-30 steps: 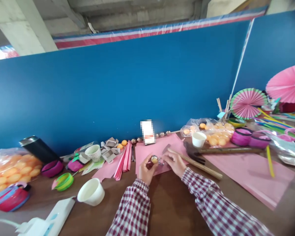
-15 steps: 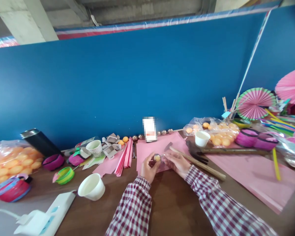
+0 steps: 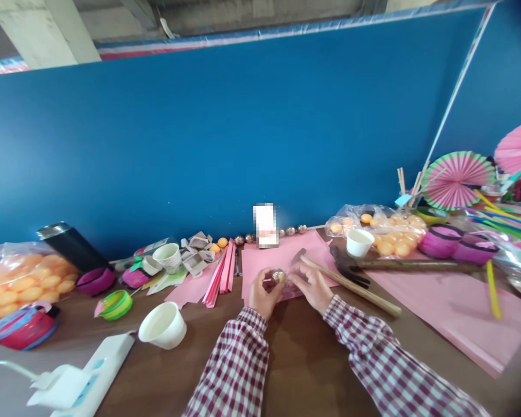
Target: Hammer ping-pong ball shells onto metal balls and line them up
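No text, label, brand, number or sign could be read. The white card (image 3: 265, 219), upright near the panel (image 3: 243, 127), was pixelated, its reddish patch illegible. The pale sheets (image 3: 167, 282) near the patterned cup (image 3: 169, 259) were too small and blurred for reading.

The left hand (image 3: 264, 295) held a shiny ball (image 3: 278, 274) over a pink sheet (image 3: 258, 259), the right hand (image 3: 314, 286) bent close beside it, its grip too small to make out. A wooden-handled tool (image 3: 351, 288) lay just right of them, a white cup (image 3: 162, 327) stood on the brown table (image 3: 299, 365) to the left, and bagged orange balls (image 3: 397, 248) sat near a blue partition (image 3: 243, 133).
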Available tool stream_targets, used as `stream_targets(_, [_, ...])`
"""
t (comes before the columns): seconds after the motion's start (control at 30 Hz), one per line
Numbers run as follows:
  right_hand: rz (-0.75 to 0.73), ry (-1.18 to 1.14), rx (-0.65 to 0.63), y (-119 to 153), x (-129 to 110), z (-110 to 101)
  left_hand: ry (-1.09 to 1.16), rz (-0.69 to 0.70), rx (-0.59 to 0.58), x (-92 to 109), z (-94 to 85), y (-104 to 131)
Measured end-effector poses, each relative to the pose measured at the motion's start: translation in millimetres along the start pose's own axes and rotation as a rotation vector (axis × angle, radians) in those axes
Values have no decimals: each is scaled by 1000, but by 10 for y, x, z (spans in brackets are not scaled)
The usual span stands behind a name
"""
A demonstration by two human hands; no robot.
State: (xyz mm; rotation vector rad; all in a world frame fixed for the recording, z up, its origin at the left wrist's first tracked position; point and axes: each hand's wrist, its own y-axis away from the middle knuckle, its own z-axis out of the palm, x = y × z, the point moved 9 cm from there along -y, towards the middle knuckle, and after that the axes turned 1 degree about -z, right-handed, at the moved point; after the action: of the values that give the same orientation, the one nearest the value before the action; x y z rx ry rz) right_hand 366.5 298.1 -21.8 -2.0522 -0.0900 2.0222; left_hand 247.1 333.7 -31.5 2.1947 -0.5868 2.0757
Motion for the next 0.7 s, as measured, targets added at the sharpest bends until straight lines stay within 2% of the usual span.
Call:
stream_targets(0.1, [-64, 111, -27, 7, -41, 18, -19, 31, -8, 23, 4, 5])
stream_targets(0.23, [-92, 211, 16, 3, -41, -25, -19, 35, 15, -10, -23, 9])
stream_targets(0.7, [-53, 162, -41, -3, -68, 35, -53, 20, 16, -98, -32, -20])
